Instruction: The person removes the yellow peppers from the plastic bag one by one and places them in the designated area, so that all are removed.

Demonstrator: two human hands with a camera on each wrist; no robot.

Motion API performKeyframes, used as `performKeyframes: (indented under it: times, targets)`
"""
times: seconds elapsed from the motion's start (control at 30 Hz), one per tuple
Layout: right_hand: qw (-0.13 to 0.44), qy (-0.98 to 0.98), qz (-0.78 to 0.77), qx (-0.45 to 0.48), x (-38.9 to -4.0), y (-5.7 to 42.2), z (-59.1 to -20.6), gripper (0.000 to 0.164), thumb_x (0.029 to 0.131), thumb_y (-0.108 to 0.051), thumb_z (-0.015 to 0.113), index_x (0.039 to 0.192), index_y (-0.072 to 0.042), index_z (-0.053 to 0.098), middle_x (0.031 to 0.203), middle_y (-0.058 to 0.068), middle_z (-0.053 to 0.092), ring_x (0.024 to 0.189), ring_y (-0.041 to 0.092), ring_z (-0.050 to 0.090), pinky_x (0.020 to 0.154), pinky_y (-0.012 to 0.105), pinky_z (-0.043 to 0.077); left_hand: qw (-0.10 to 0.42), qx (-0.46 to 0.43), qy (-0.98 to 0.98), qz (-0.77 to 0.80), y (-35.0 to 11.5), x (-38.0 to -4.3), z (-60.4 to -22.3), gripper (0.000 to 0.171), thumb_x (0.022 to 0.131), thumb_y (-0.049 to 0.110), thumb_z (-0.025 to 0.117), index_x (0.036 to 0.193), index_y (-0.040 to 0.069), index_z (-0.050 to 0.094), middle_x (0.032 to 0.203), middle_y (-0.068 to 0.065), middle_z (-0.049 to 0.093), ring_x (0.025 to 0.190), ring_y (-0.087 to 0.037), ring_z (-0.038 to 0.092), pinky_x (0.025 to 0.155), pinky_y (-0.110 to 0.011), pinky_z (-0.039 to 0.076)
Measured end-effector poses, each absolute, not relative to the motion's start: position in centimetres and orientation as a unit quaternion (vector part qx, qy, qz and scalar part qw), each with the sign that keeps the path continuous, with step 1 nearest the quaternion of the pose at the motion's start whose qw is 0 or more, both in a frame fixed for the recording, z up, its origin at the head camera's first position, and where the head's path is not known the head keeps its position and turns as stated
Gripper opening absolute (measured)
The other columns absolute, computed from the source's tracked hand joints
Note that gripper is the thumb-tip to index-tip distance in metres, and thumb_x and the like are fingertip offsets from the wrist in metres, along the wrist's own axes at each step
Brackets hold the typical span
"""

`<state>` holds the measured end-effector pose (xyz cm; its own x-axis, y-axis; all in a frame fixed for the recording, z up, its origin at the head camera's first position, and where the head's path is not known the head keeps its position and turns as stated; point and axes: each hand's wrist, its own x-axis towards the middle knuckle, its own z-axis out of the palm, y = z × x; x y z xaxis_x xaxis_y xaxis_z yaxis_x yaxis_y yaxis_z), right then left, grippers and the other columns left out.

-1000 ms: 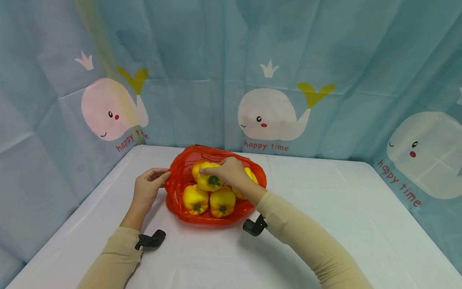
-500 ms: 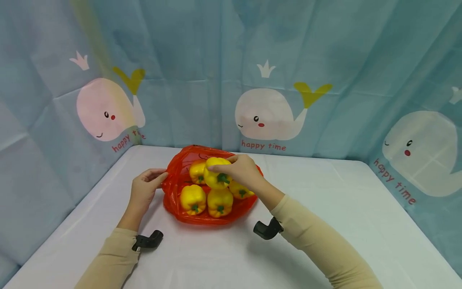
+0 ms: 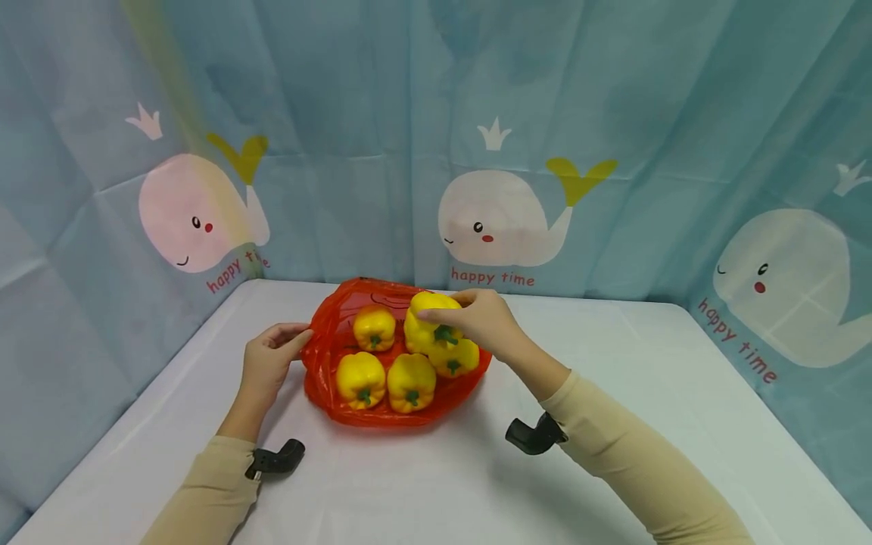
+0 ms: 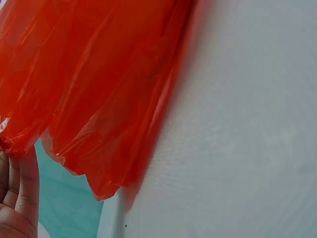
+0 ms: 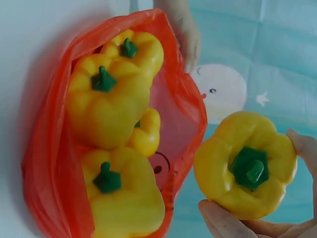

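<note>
A red plastic bag lies with its mouth open on the table. Thumb and fingers of my left hand pinch the bag's left rim. Over the bag's right side, my right hand grips a yellow bell pepper with a green stem. In the right wrist view this bell pepper is apart from the bag, between thumb and fingertips. Several more yellow bell peppers sit inside the bag; the one at the right is partly covered by the held one. The bag's outside fills much of the left wrist view.
A white cloth covers the table. Behind it hangs a blue curtain printed with whales. Black wrist cameras are strapped to the left sleeve and right sleeve.
My right hand has moved to the right with the bell pepper, uncovering the one at the bag's back left. My left hand keeps its pinch on the bag's rim.
</note>
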<state>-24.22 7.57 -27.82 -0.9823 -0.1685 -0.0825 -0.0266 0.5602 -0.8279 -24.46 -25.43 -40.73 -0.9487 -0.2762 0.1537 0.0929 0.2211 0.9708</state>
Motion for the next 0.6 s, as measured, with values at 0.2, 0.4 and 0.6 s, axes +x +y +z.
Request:
performKeyframes:
  times: [0.2, 0.4, 0.6]
  targets:
    - [0.071, 0.877, -0.471, -0.057, -23.9, 9.2, -27.4, 0.069, 0.077, -0.057, 0.078, 0.129, -0.013, 0.066, 0.121, 0.005, 0.067, 0.108, 0.022, 0.061, 0.092, 0.039, 0.058, 0.156, 0.058, -0.772, -0.613, -25.4, -24.6, -40.8, 0.04, 0.092, 0.039, 0.069, 0.115, 0.006, 0.068, 0.084, 0.023, 0.068, 0.075, -0.001, 0.065, 0.073, -0.012, 0.056]
    - [0.063, 0.87, -0.487, -0.051, -23.6, 11.1, -27.1, 0.061, 0.08, -0.053, 0.078, 0.123, -0.011, 0.068, 0.116, 0.008, 0.068, 0.102, 0.023, 0.064, 0.091, 0.039, 0.059, 0.163, 0.059, -0.774, -0.609, -25.2, -24.8, -40.9, 0.041, 0.092, 0.041, 0.07, 0.115, 0.007, 0.069, 0.083, 0.024, 0.067, 0.075, -0.001, 0.065, 0.073, -0.012, 0.056]
    - [0.059, 0.859, -0.507, -0.047, -23.7, 12.7, -27.0, 0.06, 0.08, -0.049, 0.079, 0.124, -0.008, 0.068, 0.117, 0.011, 0.069, 0.099, 0.023, 0.067, 0.089, 0.037, 0.06, 0.162, 0.067, -0.778, -0.603, -25.2, -24.6, -40.9, 0.043, 0.092, 0.039, 0.07, 0.117, 0.004, 0.068, 0.082, 0.025, 0.067, 0.074, 0.0, 0.064, 0.071, -0.011, 0.055]
